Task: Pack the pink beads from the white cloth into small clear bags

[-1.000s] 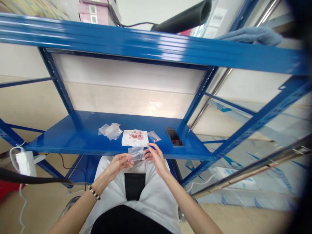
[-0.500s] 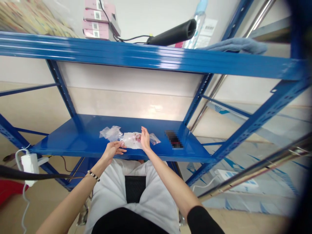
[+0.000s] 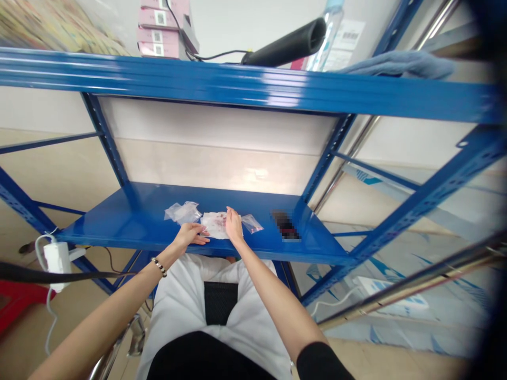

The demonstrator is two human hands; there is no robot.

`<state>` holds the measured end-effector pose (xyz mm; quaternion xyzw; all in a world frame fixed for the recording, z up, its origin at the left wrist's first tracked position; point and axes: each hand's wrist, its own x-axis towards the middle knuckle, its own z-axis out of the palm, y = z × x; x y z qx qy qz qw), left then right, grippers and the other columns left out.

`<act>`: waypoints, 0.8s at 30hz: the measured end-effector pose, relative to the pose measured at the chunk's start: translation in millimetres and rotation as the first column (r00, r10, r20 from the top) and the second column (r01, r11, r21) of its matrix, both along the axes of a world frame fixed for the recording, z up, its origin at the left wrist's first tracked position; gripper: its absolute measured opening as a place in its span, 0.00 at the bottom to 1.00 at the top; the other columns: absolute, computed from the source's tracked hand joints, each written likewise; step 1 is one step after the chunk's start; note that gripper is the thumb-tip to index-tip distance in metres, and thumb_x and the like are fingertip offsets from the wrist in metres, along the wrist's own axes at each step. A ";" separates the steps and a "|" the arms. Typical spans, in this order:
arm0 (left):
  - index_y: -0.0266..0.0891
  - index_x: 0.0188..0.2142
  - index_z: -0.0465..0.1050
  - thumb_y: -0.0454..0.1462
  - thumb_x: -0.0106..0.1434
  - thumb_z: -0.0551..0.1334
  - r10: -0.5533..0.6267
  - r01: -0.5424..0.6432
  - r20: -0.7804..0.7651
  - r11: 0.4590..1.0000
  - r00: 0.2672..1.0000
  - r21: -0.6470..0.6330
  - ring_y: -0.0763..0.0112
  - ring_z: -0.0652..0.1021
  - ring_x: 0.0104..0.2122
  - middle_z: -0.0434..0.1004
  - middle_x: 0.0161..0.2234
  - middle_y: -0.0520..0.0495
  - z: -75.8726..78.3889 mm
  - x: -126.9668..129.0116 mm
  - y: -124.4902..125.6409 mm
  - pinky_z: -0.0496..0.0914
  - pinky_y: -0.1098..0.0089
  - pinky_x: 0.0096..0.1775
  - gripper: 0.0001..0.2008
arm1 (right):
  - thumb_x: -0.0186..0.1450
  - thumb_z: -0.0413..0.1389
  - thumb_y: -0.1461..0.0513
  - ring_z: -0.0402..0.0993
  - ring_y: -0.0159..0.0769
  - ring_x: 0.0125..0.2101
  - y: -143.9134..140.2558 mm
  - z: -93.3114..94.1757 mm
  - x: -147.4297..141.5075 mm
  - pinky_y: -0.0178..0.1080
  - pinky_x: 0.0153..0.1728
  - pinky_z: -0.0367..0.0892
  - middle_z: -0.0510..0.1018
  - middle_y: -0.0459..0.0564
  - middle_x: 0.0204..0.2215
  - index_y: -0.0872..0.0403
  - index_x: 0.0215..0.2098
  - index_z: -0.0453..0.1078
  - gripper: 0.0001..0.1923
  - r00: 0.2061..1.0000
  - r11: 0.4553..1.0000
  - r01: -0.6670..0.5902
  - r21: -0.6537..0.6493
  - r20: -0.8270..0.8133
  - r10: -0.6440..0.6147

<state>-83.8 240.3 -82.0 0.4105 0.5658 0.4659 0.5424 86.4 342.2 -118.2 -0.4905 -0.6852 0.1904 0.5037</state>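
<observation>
A white sheet (image 3: 214, 226), perhaps paper or cloth, lies near the front edge of the blue shelf with small reddish bits on it. My right hand (image 3: 234, 226) rests on its right part, fingers stretched out together and palm edge down beside the bits. At the sheet's left front corner is my left hand (image 3: 191, 235), its fingers extended and slightly apart. Clear plastic bags (image 3: 182, 212) lie crumpled behind my left hand. To the right of my right hand sits a small clear bag (image 3: 252, 224) with some reddish bits inside.
A blurred-out dark object (image 3: 287, 226) lies on the right of the blue shelf (image 3: 150, 192). Overhead, a blue beam (image 3: 222, 84) spans the view, with pink boxes (image 3: 164, 34) and a black tube (image 3: 285, 45) above it. A white power adapter (image 3: 57, 264) hangs at left.
My right hand has shifted slightly left over the sheet, covering more of the reddish bits. My left hand has moved slightly right and upward. The camera view has shifted a little.
</observation>
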 end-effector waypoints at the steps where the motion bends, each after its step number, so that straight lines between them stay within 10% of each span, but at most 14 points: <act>1: 0.29 0.40 0.70 0.36 0.64 0.61 -0.001 0.001 -0.011 1.000 1.000 -0.006 0.58 0.83 0.30 0.81 0.39 0.30 1.8 -0.6 0.2 0.78 0.70 0.27 0.09 | 0.73 0.35 0.56 0.69 0.41 0.54 -0.3 0.3 -0.2 0.43 0.58 0.58 0.74 0.60 0.52 0.60 0.54 0.69 0.26 1.000 1.000 0.004 -0.008 0.003 -0.004; 24: 0.26 0.60 0.58 0.32 0.62 0.59 -0.048 0.064 -0.189 0.995 0.981 0.079 0.62 0.82 0.24 0.81 0.29 0.37 52.9 27.4 32.7 0.73 0.73 0.24 0.28 | 0.73 0.36 0.58 0.73 0.41 0.45 -0.7 -0.1 0.3 0.41 0.52 0.61 0.78 0.59 0.42 0.58 0.42 0.74 0.24 1.000 1.000 0.018 -0.014 0.024 -0.018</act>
